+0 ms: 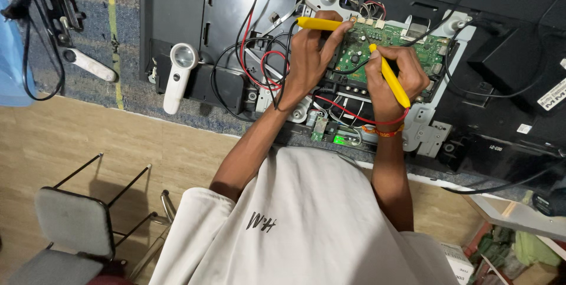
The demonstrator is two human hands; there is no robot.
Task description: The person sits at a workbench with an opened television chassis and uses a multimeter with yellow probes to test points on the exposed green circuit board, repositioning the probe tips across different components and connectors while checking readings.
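I see 2 yellow probes w/ a green circuit board [392, 43] under them. Left probe [318, 23] lies near-horizontal along board's upper left edge. Right probe [390, 76] sits tilted, tip down on board's middle. Board's flat, mounted in opened black TV back.

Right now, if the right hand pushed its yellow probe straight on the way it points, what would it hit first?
The right hand aims its yellow probe at the green circuit board; the tip seems already on or just above it, though depth is unclear.
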